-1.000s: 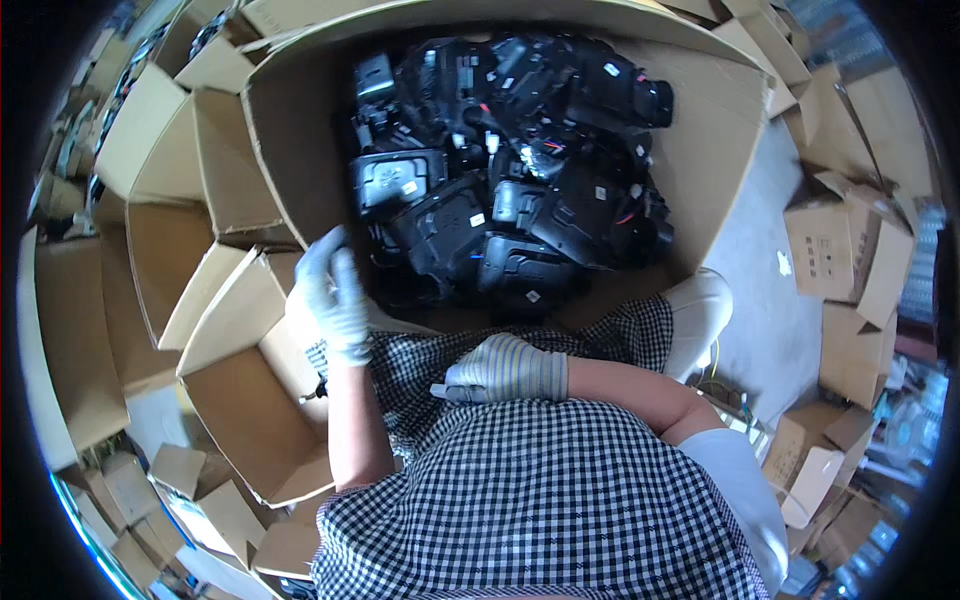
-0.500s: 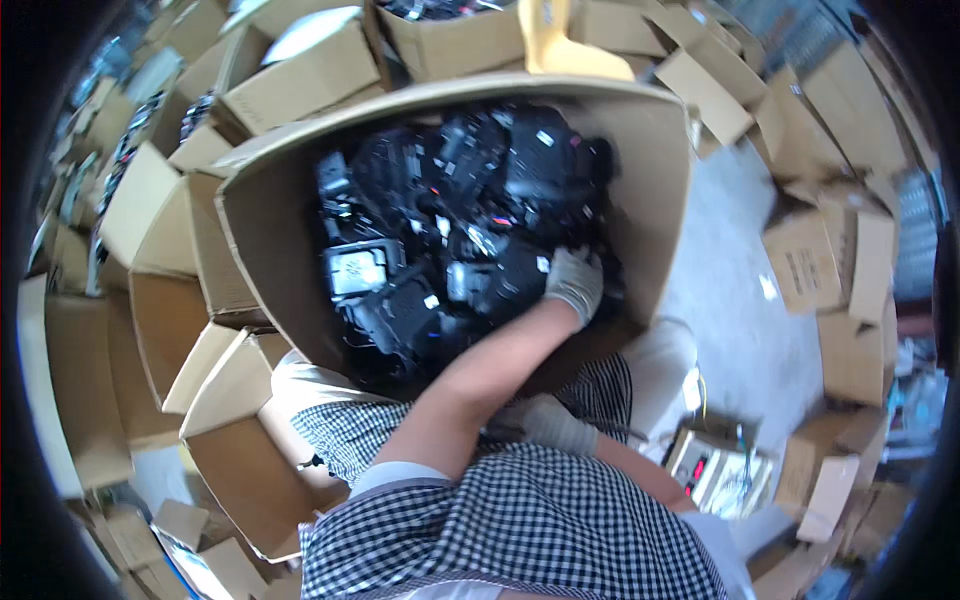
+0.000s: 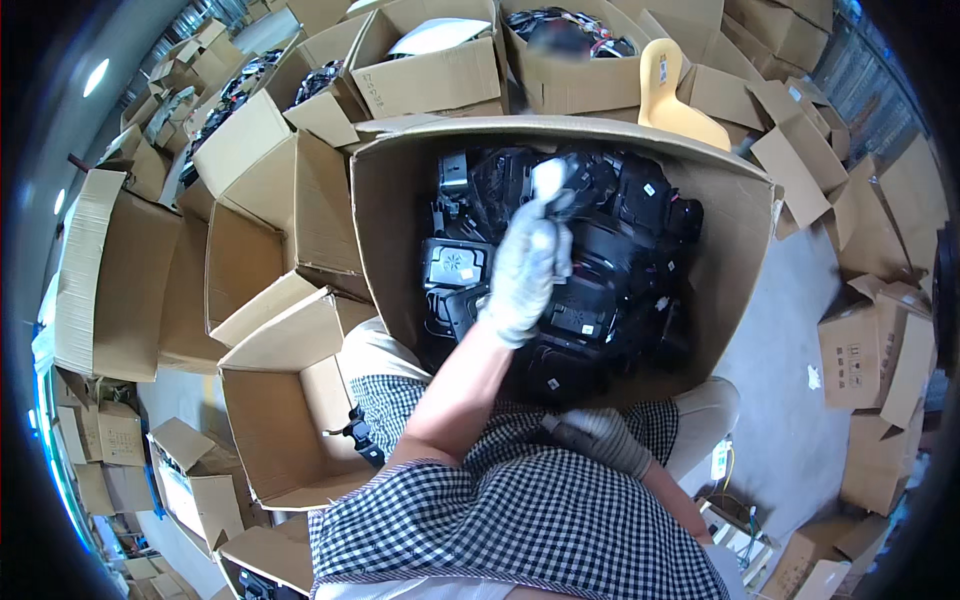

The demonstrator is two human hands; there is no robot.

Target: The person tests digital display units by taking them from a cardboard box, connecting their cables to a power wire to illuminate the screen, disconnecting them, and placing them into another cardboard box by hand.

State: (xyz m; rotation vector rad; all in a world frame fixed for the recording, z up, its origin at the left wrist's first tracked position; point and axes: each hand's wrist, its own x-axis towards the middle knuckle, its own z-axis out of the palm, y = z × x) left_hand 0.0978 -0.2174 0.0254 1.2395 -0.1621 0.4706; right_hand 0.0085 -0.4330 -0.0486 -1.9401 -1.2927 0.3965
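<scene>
At the lap of the black-and-white checked apron (image 3: 520,530), the gloved right hand (image 3: 605,440) lay partly hidden; whether its grip held anything could not be told. Ahead, the gloved left hand (image 3: 522,275) was above the black plastic housings (image 3: 590,310), heaped inside the large open carton (image 3: 735,250); its grip was blurred, its state indeterminable. A yellow moulded chair (image 3: 690,120) stood beyond the carton.

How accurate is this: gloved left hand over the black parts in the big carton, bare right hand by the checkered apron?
One error: the right hand isn't bare; the head view shows it gloved. Rest stands: gloved left hand over the black parts in the big carton, right hand by the checkered apron.
</scene>
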